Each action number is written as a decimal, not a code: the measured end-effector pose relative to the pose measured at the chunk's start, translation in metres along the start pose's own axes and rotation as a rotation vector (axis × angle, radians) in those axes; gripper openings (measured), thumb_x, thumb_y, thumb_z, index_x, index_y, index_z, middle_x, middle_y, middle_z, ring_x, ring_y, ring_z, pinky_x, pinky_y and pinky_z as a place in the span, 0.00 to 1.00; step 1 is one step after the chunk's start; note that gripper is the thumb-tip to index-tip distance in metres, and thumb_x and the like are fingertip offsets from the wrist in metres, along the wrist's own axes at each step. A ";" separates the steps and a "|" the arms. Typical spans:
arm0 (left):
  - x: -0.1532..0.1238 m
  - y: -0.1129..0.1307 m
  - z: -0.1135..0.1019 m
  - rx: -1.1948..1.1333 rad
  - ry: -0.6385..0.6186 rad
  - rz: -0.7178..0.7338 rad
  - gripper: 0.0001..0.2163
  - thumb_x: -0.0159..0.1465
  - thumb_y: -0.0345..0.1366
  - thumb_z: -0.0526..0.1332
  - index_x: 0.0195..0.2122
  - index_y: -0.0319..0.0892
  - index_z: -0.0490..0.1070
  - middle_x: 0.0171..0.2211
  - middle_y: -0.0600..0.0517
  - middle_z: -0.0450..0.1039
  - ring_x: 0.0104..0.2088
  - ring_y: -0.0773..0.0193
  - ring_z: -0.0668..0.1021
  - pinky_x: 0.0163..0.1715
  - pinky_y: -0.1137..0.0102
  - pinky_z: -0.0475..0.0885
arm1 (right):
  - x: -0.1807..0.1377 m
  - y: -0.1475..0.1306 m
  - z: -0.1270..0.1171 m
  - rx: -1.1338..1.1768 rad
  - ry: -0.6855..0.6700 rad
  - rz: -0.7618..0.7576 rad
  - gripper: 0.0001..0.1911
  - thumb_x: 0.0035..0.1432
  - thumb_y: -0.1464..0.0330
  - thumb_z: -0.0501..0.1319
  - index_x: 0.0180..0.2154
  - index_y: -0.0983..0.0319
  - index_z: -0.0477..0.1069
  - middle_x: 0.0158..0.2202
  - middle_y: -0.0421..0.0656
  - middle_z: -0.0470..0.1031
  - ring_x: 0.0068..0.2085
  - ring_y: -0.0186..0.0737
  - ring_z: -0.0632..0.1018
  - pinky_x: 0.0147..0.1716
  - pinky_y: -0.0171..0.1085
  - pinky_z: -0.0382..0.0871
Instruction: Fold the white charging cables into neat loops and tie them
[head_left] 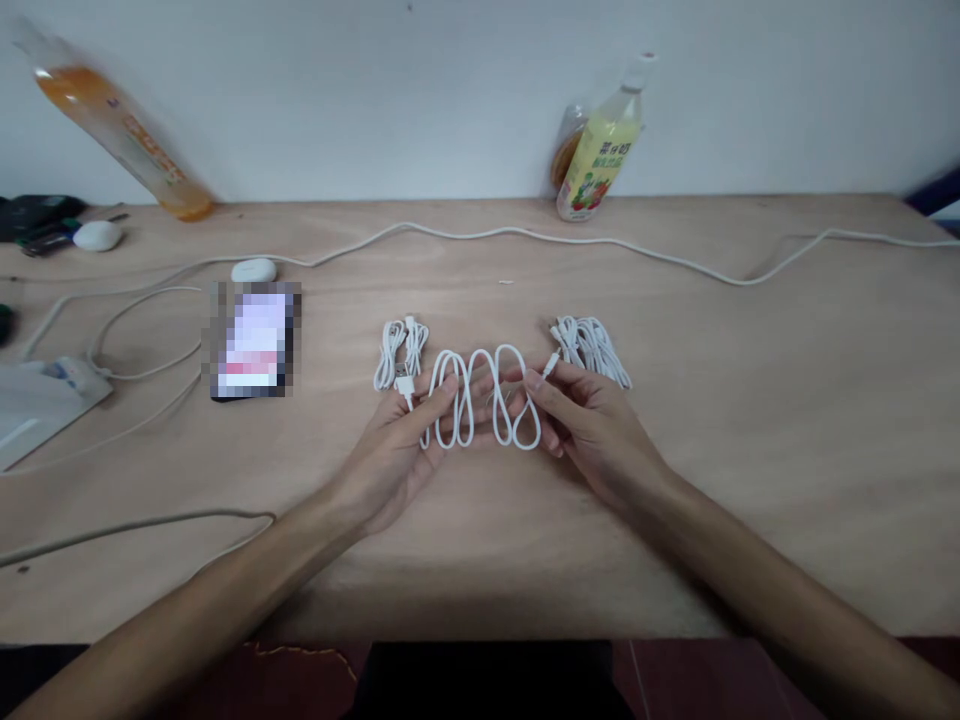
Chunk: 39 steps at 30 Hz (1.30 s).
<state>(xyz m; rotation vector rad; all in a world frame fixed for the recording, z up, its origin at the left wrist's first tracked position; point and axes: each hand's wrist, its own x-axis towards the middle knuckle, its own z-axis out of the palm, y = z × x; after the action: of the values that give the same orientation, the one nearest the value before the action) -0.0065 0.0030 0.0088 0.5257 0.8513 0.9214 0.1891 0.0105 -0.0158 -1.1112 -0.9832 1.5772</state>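
A white USB cable (484, 395) lies in several zigzag loops on the wooden table (480, 540), between my two hands. My left hand (397, 445) rests on the loops' left side, fingers pressed against the cable near its white USB plug (405, 385). My right hand (589, 420) holds the loops' right side, fingers curled round the cable near its small end plug (551, 362). A coiled white cable (401, 350) lies just beyond my left hand. Another coiled white cable (592, 345) lies just beyond my right hand.
A phone (255, 340) lies left of the cables, with a white earbud case (253, 270) behind it. A long white cord (525, 236) runs across the back. A yellow drink bottle (600, 150) and an orange bottle (120, 125) stand by the wall. A power strip (45, 390) sits far left.
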 end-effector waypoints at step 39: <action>0.001 -0.007 -0.007 -0.005 -0.043 -0.054 0.11 0.76 0.36 0.66 0.55 0.40 0.83 0.55 0.41 0.85 0.56 0.48 0.85 0.61 0.50 0.80 | 0.000 0.002 0.004 -0.096 0.046 0.069 0.19 0.49 0.51 0.81 0.30 0.59 0.84 0.18 0.34 0.71 0.18 0.29 0.66 0.18 0.32 0.60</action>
<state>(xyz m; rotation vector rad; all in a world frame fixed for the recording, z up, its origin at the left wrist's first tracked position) -0.0087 0.0003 -0.0001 0.5142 0.8200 0.8596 0.1845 0.0099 -0.0167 -1.2545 -1.0084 1.5659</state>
